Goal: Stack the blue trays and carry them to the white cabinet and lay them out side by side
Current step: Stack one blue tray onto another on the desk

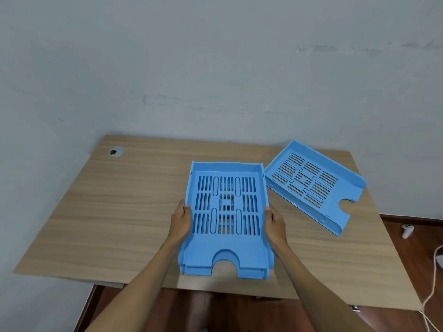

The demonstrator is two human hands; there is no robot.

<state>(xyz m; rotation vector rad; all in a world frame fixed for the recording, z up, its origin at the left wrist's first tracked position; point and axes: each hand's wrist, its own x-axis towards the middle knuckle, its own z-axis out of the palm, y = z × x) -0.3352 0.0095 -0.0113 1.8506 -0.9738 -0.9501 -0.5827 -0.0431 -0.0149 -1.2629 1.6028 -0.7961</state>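
A blue slotted tray [225, 250] lies nested on another blue tray, whose front lip [199, 271] shows beneath it, in the middle of the wooden desk [115, 212]. My left hand [181, 220] grips the stack's left wall and my right hand [275, 222] grips its right wall. A third blue tray [311, 183] lies by itself at the desk's right, turned at an angle, its near corner close to the stack's far right corner. The white cabinet is out of view.
The desk stands against a pale wall, with a round cable hole [116, 152] at its far left. Dark wooden floor [407, 236] lies to the right, with a white controller [407, 231] and a white cable [431, 295] on it.
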